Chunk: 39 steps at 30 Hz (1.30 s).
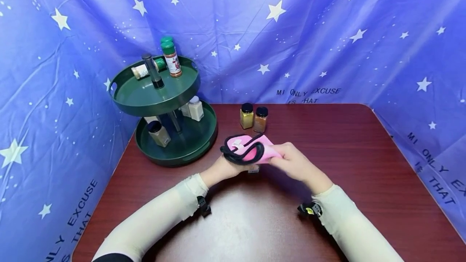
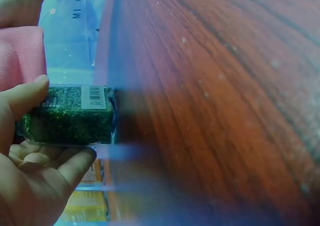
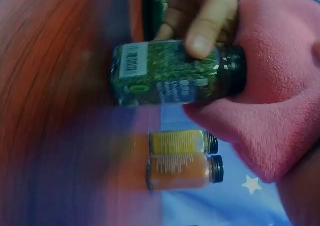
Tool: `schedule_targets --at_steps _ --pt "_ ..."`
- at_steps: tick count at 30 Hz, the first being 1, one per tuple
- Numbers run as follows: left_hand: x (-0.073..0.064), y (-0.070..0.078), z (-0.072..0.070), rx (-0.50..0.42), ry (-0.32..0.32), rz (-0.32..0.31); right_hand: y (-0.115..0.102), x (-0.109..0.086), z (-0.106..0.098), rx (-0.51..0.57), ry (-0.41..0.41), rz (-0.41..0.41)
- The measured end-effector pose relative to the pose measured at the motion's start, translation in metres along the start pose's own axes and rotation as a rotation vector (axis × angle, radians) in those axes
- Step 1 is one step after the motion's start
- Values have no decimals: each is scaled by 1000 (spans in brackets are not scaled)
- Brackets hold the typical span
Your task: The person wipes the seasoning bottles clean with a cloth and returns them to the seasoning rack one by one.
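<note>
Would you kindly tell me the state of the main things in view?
Herb jar: capped, held by left hand
Pink cloth: bunched, held by right hand
Yellow jar: capped, upright
Orange jar: capped, upright
Front green-capped bottle: closed, upright
Bottle behind post: lying on its side
Two-tier stand: both tiers loaded

Reddish-brown wood-grain table [image 1: 364, 165]

Beyond the left hand [image 1: 228, 167], leftward, stands a round dark-green two-tier stand [image 1: 164, 106]; beyond that hand, rightward, a clear black-lidded jar with yellow contents [image 1: 246, 120] stands just beside a matching orange-brown jar [image 1: 260, 123].
</note>
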<state>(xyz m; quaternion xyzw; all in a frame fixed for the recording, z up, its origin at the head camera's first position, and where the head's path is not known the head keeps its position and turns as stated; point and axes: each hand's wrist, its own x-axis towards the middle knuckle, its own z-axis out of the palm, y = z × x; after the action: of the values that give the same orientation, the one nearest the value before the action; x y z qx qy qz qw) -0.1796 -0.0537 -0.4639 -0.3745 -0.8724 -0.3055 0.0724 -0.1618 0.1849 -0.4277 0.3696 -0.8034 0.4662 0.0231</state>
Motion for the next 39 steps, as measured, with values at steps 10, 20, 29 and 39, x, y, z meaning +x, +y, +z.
schedule_targets --at_steps 10,20,29,39 --pt "6 7 -1 -200 -40 -321 -31 19 35 -56 210 392" --pt "9 6 -2 -141 40 -23 -14 4 26 -160 77 -34" --pt "3 3 -1 -168 -46 -267 -8 4 8 71 248 342" --pt "8 9 0 -167 11 -110 -22 14 32 -223 86 69"
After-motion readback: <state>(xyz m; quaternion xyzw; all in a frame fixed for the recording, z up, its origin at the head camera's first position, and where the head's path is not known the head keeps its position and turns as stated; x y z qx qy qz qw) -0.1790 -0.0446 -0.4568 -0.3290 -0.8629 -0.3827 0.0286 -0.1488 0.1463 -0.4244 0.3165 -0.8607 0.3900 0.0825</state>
